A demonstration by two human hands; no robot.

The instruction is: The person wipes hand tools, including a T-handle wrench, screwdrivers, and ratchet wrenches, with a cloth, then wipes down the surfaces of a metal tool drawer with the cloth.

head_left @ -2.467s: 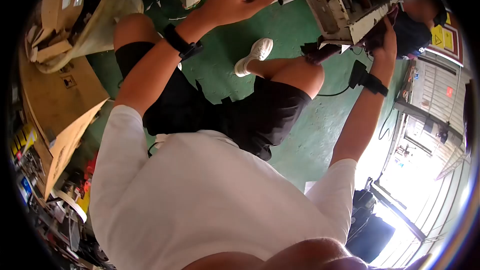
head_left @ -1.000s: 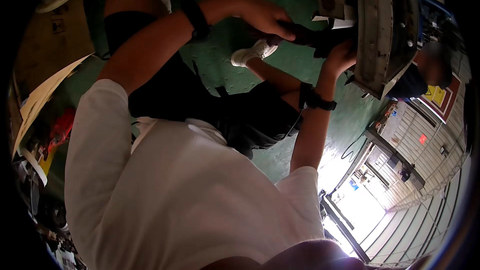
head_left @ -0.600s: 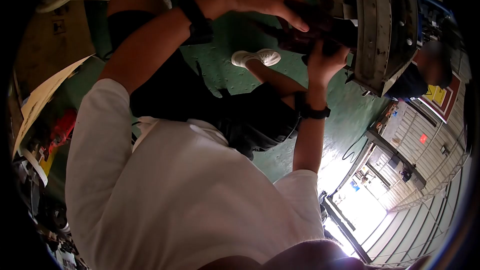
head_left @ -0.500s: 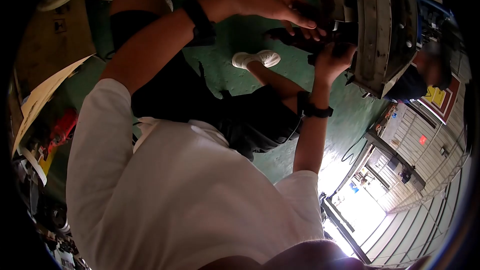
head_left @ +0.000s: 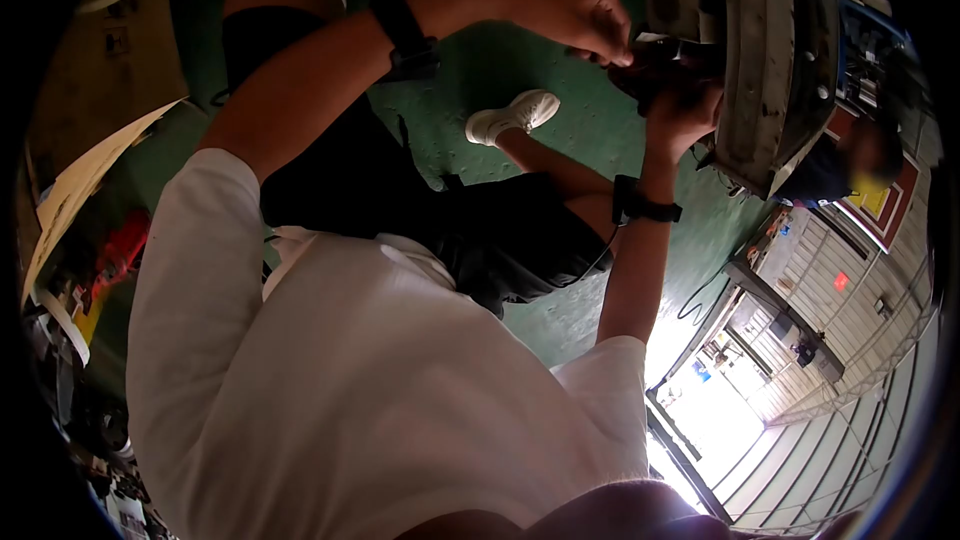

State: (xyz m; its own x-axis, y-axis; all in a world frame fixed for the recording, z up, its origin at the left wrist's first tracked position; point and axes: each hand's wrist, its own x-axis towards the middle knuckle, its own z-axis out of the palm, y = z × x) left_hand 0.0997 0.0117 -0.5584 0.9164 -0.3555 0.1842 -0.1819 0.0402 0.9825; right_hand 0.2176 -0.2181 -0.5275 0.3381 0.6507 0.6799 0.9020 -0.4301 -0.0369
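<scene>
At the upper right, my right hand [head_left: 684,122] is closed around a dark object [head_left: 655,80], too shadowed to name, right beside a worn metal frame [head_left: 752,70]. My left hand [head_left: 597,24] is just above and left of it, fingers curled together and the fingertips at the dark object's edge. Whether anything small is pinched in them is hidden. The metal frame has upright pale beams with bolts, and my right knuckles are close to its lower left side.
Green floor [head_left: 480,70] lies below, with my white shoe [head_left: 515,118] on it. Cardboard [head_left: 95,170] and a red item [head_left: 122,250] are at the left. Another person [head_left: 850,160] is behind the frame at the right. A bright doorway [head_left: 710,410] shows at the lower right.
My left hand has gone from spread fingers to curled ones at the dark object. The dark object's long end no longer points out to the left. My right hand has shifted slightly right and down.
</scene>
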